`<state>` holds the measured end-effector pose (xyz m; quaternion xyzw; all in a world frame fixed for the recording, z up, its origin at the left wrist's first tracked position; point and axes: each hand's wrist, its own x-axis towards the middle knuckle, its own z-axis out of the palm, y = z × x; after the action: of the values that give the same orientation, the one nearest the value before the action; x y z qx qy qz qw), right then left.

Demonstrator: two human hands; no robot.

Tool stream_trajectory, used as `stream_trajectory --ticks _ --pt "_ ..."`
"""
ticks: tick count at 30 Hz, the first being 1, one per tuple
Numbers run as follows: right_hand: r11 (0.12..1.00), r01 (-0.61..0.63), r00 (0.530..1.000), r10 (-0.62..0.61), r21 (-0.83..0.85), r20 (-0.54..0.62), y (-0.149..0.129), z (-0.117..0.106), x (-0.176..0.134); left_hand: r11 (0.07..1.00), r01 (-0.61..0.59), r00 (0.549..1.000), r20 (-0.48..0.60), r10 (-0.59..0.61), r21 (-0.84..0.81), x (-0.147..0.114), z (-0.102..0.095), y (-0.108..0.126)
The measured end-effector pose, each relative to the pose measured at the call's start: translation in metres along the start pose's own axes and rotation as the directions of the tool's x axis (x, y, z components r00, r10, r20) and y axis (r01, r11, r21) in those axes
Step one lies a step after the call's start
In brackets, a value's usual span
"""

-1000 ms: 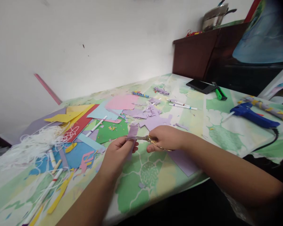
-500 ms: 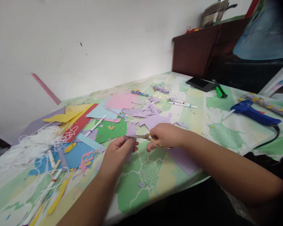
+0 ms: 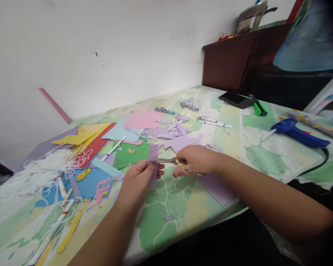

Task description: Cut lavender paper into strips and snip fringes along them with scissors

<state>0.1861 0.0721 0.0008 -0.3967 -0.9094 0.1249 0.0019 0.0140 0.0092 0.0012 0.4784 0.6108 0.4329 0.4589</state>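
Between the thumb and fingers of my left hand (image 3: 140, 177) is a strip of purple paper (image 3: 153, 152), its upper part standing out above the thumb. My right hand (image 3: 192, 159) grips gold-handled scissors (image 3: 171, 160), with the blades pointing left and their tips at the strip's right edge. Small cuts show along that edge. Beneath my right forearm lies a larger purple sheet (image 3: 217, 188). Fringed purple paper pieces (image 3: 179, 132) lie just beyond my hands.
Coloured sheets, a green one (image 3: 131, 153) among them, and tangled white string (image 3: 41, 173) cover the left side. On the right are a blue glue gun (image 3: 299, 133), a green cutter (image 3: 259, 108) and a black phone (image 3: 235, 99). Markers (image 3: 215, 123) lie farther back.
The strip shows a little more length above my left thumb, with more cuts at its edge. The scissors stay at nearly the same spot.
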Motion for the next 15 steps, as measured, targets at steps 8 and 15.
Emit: stream_trajectory --ticks 8,15 --pt "1.000 0.015 1.000 -0.015 -0.012 -0.015 -0.0019 0.0034 0.0013 0.999 0.037 0.999 -0.024 -0.037 0.016 -0.0002 0.0028 -0.0003" --pt "1.000 0.013 1.000 -0.014 -0.027 -0.012 -0.0031 0.0036 0.0013 0.998 0.030 0.999 0.024 -0.029 -0.060 0.0019 0.0040 -0.0053"
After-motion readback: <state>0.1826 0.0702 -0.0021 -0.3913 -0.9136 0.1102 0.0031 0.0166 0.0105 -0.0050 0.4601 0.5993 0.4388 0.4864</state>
